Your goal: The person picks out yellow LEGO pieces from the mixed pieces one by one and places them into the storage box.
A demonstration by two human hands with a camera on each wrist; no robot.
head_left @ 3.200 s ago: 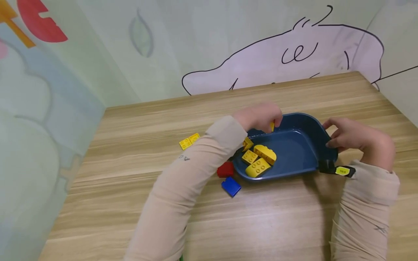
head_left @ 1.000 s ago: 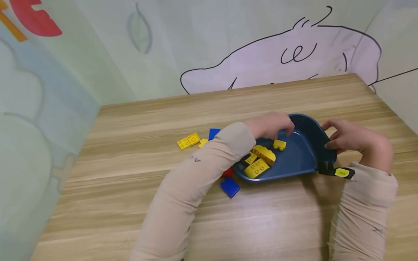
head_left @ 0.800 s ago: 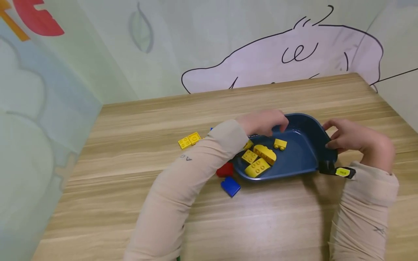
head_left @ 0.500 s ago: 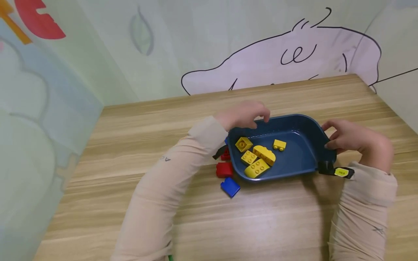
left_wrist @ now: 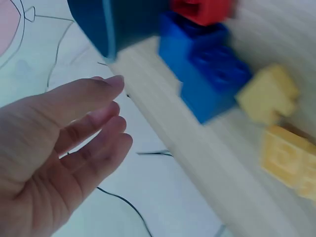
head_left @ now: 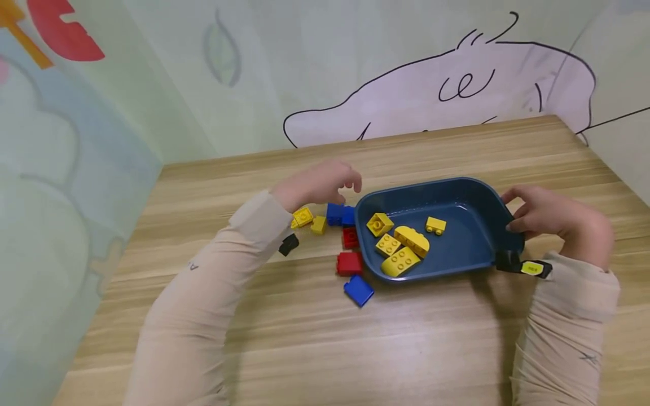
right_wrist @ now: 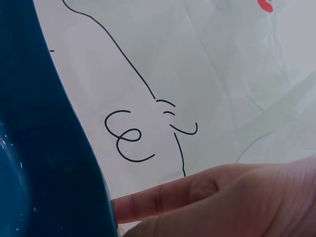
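Note:
A dark blue tray [head_left: 462, 237] on the table holds several yellow toy bricks [head_left: 412, 241]. My right hand [head_left: 553, 214] grips the tray's right end, its thumb over the rim in the head view. A finger meets the outer wall in the right wrist view. My left hand [head_left: 322, 183] hovers left of the tray, fingers apart and holding nothing. It is nearest two blue bricks [left_wrist: 205, 69], which touch a red brick [left_wrist: 205, 7]. Beside them lie a small pale yellow brick [left_wrist: 269, 94] and another yellow piece [left_wrist: 286, 158].
Along the tray's left side are two red bricks [head_left: 349, 264] and a flat-looking blue brick [head_left: 359, 291]. The wooden table [head_left: 406, 349] ends at a wall with a cartoon drawing [head_left: 457, 84]. A black camera piece [head_left: 508, 260] sits at the right wrist.
A small yellow brick has been let go in the tray. My left hand has since moved left, out over the loose bricks. The right hand has stayed at the tray's end.

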